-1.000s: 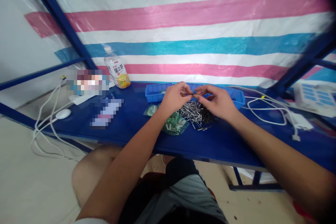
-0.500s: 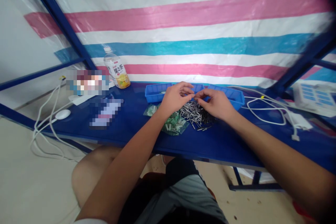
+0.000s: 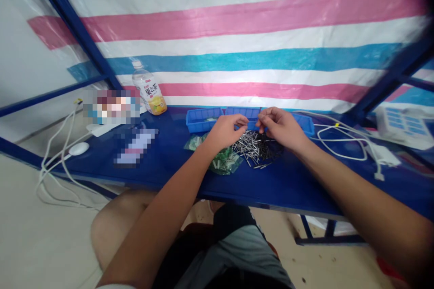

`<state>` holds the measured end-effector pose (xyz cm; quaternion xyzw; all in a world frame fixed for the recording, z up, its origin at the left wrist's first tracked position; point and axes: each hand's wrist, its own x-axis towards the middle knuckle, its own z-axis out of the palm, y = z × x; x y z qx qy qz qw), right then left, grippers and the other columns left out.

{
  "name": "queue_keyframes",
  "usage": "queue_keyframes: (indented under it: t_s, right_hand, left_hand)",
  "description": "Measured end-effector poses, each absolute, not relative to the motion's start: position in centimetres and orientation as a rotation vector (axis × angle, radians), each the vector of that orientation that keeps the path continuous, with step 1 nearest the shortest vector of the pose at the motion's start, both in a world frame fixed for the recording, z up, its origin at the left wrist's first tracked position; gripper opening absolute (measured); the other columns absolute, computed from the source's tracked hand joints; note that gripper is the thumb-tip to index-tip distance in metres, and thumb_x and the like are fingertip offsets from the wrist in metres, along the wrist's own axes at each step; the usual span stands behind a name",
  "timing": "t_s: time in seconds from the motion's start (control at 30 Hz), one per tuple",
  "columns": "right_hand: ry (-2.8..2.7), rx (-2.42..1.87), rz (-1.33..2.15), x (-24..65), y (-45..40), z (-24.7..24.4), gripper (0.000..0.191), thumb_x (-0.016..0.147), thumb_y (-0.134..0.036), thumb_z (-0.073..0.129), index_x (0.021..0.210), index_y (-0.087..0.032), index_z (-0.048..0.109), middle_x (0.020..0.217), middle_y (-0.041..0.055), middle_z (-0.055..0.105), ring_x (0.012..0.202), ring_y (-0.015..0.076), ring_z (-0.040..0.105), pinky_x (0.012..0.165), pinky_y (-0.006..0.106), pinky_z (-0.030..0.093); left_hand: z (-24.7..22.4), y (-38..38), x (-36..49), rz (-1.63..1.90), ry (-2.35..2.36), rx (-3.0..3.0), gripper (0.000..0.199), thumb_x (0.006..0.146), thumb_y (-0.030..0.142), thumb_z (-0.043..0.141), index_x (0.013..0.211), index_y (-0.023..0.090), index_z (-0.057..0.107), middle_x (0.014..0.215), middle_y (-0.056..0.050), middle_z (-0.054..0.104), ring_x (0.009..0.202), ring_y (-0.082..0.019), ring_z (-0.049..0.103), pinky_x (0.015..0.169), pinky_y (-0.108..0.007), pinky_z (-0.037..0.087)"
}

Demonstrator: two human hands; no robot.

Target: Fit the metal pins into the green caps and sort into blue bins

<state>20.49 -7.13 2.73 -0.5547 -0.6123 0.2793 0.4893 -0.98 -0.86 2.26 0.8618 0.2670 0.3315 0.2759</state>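
My left hand (image 3: pixel 228 130) hovers over the left side of a pile of slender silver metal pins (image 3: pixel 249 146), its fingers curled together. Across a small gap, my right hand (image 3: pixel 280 127) pinches with thumb and forefinger above small black pieces (image 3: pixel 271 148) beside the pins. Something thin and pale shows between the two sets of fingertips, too small to name. A green plastic bag (image 3: pixel 226 162) holding small pale pieces lies partly under my left wrist. Behind the hands stand blue plastic bins (image 3: pixel 203 119), partly hidden by them.
A drink bottle (image 3: pixel 149 90) stands at the back left, near a white computer mouse (image 3: pixel 78 148). White cables (image 3: pixel 342 144) and a power strip (image 3: pixel 386 156) lie at the right. Blue metal posts (image 3: pixel 74 31) frame the blue table (image 3: pixel 162 158), with striped sheeting behind.
My hands, which met at the fingertips, have come apart. The right has shifted slightly right and up, and the left sits slightly lower. More of the middle bin shows between them.
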Motion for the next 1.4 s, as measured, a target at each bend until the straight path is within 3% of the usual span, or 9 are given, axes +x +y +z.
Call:
queue_keyframes:
  t_s: [0.07,0.17,0.33,0.5,0.63,0.77,1.07,1.23,1.4]
  right_hand:
    - [-1.527,-1.443,0.526,21.2,-7.4,3.4,0.025,0.097,-0.049,0.063,0.098,-0.025,0.061,0.084,0.0068,0.076,0.064,0.0208,0.067,0.058,0.035,0.050]
    - [-1.658,-1.726,-0.024,22.8,-7.7,4.2,0.016,0.092,-0.039,0.066,0.097,-0.024,0.068,0.085,0.0092,0.078,0.076,0.0276,0.072,0.071,0.042,0.054]
    - [-1.678,-2.104,-0.359,25.2,-7.5,4.1,0.024,0.091,-0.039,0.065,0.102,-0.021,0.075,0.089,0.0155,0.078,0.078,0.0330,0.072,0.068,0.046,0.053]
    - [-1.746,-2.022,-0.322,24.6,-7.6,4.2,0.036,0.096,-0.049,0.061,0.114,-0.021,0.074,0.088,0.0130,0.079,0.078,0.0315,0.071,0.068,0.042,0.051]
    - [-1.814,-1.926,-0.289,23.1,-7.9,4.3,0.034,0.099,-0.050,0.058,0.110,-0.022,0.074,0.087,0.0106,0.079,0.076,0.0299,0.071,0.064,0.039,0.046]
    - [-1.910,-1.771,-0.278,22.0,-8.1,3.7,0.027,0.100,-0.044,0.058,0.108,-0.023,0.074,0.089,0.0084,0.078,0.075,0.0277,0.070,0.064,0.039,0.044]
    - [-2.045,-1.304,-0.036,20.8,-7.9,2.7,0.017,0.097,-0.029,0.059,0.105,-0.025,0.073,0.105,0.0092,0.078,0.092,0.0278,0.073,0.081,0.044,0.058]
    - [-1.997,-1.327,0.071,20.6,-7.6,1.9,0.013,0.095,-0.027,0.062,0.102,-0.027,0.073,0.103,0.0045,0.081,0.076,0.0220,0.073,0.075,0.042,0.060]
    - [-1.908,-1.323,0.142,20.4,-7.5,1.4,0.012,0.095,-0.028,0.064,0.101,-0.027,0.074,0.103,0.0042,0.082,0.077,0.0218,0.075,0.075,0.041,0.062]
  left_hand:
    - [2.5,-1.2,-1.2,0.769,0.704,2.440,0.024,0.097,0.032,0.067,0.116,0.020,0.077,0.120,-0.009,0.081,0.112,-0.026,0.076,0.099,-0.043,0.060]
    - [2.7,-1.5,-1.4,0.604,0.700,2.553,0.043,0.094,0.052,0.072,0.124,0.021,0.077,0.134,-0.010,0.077,0.125,-0.031,0.071,0.107,-0.047,0.056]
    - [2.6,-1.3,-1.5,0.509,0.714,2.595,0.048,0.093,0.050,0.073,0.130,0.021,0.077,0.139,-0.011,0.075,0.128,-0.033,0.070,0.107,-0.047,0.056]
    - [2.1,-0.8,-1.3,0.570,0.695,2.565,0.033,0.093,0.034,0.070,0.120,0.019,0.081,0.124,-0.011,0.081,0.113,-0.031,0.076,0.099,-0.046,0.059]
    - [1.5,-0.4,-1.3,0.691,0.666,2.490,0.030,0.089,0.017,0.062,0.111,0.019,0.083,0.105,-0.009,0.085,0.098,-0.026,0.080,0.093,-0.042,0.061]
    - [1.1,0.0,-1.3,0.727,0.656,2.504,0.027,0.087,0.014,0.061,0.104,0.020,0.081,0.099,-0.007,0.084,0.094,-0.025,0.079,0.089,-0.040,0.062]
    - [1.8,-0.3,-0.7,0.960,0.626,2.364,0.028,0.090,0.009,0.066,0.114,0.022,0.071,0.102,-0.005,0.082,0.095,-0.020,0.078,0.090,-0.036,0.062]
    - [2.7,-0.9,-0.7,1.042,0.638,2.216,0.026,0.088,0.009,0.072,0.110,0.023,0.070,0.103,-0.006,0.083,0.096,-0.021,0.079,0.090,-0.038,0.064]
    - [2.4,-0.7,-0.8,1.016,0.635,2.115,0.027,0.090,0.011,0.073,0.114,0.023,0.073,0.109,-0.008,0.083,0.102,-0.023,0.080,0.097,-0.042,0.065]
